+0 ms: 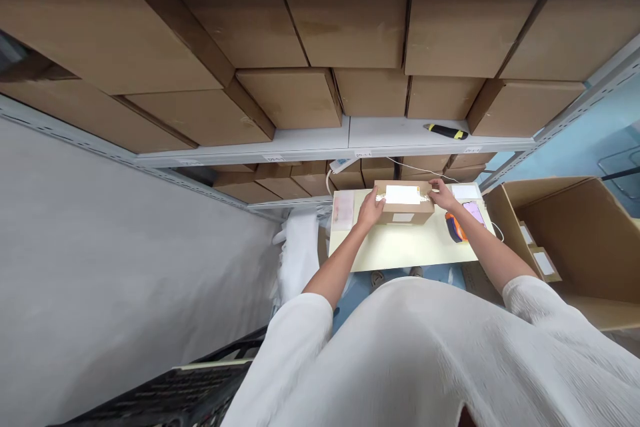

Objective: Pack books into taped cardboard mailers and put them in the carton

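Observation:
A small cardboard box (410,213) sits on the pale yellow table. On its top is a white label (403,195), with shiny tape running out to both ends; a smaller white label is on the side facing me. My left hand (371,209) grips the left end of the box, thumb over the top edge. At the far right corner, the bent fingers of my right hand (442,195) hold the box beside the end of the tape. Below my right forearm lie an orange and dark tape dispenser (455,228) and a phone with a lit pink screen (473,212).
A shelf (380,132) stacked with cartons overhangs the table (400,250); a black-and-yellow utility knife (446,131) lies on it. An open large carton (595,233) holding small labelled boxes stands right. White wrapping (300,250) hangs left, with a black crate (200,390) lower left.

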Motion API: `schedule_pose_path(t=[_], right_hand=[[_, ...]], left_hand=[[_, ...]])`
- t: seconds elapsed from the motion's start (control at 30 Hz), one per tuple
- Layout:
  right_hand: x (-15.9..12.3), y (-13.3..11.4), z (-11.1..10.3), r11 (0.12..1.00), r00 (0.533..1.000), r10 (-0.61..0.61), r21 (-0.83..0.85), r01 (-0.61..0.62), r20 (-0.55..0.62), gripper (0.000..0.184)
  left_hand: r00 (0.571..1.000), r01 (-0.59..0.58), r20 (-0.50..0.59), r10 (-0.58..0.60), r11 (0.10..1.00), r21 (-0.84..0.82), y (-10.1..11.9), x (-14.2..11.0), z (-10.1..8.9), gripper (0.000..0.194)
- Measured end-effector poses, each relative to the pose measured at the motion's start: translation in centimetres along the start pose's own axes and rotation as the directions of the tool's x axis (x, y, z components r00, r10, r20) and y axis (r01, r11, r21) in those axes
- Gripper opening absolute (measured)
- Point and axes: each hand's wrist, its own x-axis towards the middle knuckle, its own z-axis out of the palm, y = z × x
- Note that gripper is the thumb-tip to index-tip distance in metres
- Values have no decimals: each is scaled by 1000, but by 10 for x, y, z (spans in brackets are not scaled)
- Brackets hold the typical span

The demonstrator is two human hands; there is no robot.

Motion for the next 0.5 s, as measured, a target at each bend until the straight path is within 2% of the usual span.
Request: schedule_pose_path(t=[0.23,0.37,0.5], right_hand=[[-9,3,3,987,988,-157,-38,157,14,64],[-10,6,-4,987,988,-152,-63,151,-11,59],[-9,17,-16,989,991,-130,-71,127,-44,59]], left_hand=[[1000,-21,-12,21,999,-35,1,-1,2,67],[1000,-28,0,28,998,-64,7,-1,8,71],[998,-49,39,54,992,-113,10,-5,26,70]])
